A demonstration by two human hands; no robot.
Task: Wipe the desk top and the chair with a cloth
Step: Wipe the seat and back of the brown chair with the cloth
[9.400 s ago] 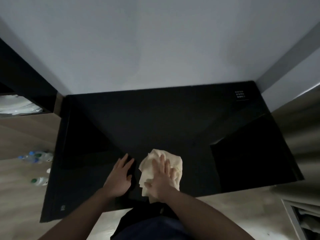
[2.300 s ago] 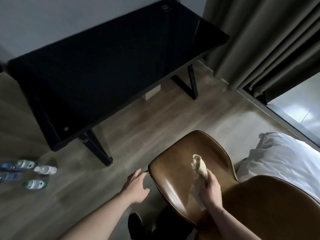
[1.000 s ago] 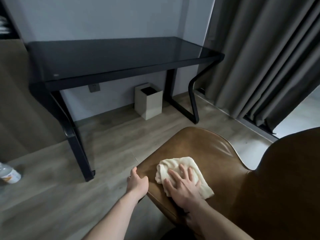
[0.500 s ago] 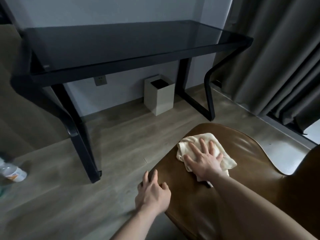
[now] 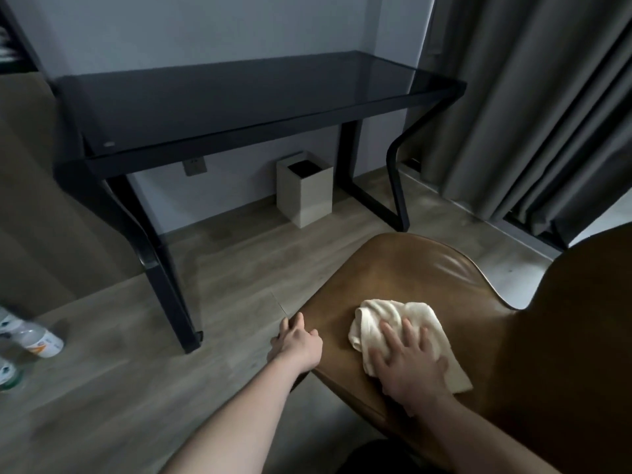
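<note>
A cream cloth [image 5: 386, 318] lies crumpled on the brown leather chair seat [image 5: 410, 268]. My right hand [image 5: 407, 362] presses flat on the cloth's near half, fingers spread. My left hand [image 5: 297, 342] grips the seat's left front edge, fingers curled over it. The chair's dark brown backrest [image 5: 574, 336] rises at the right. The black glass-topped desk [image 5: 246, 94] stands against the wall beyond the chair, its top bare.
A beige square bin [image 5: 304, 189] stands under the desk by the wall. Plastic bottles [image 5: 37, 340] lie on the wooden floor at the far left. Grey curtains [image 5: 533, 97] hang at the right. The desk's black legs [image 5: 171, 295] stand left of the chair.
Over the last half second my right hand has slid the cloth back toward me across the seat. My left hand has stayed on the seat's edge. Earlier I was wiping the desk top.
</note>
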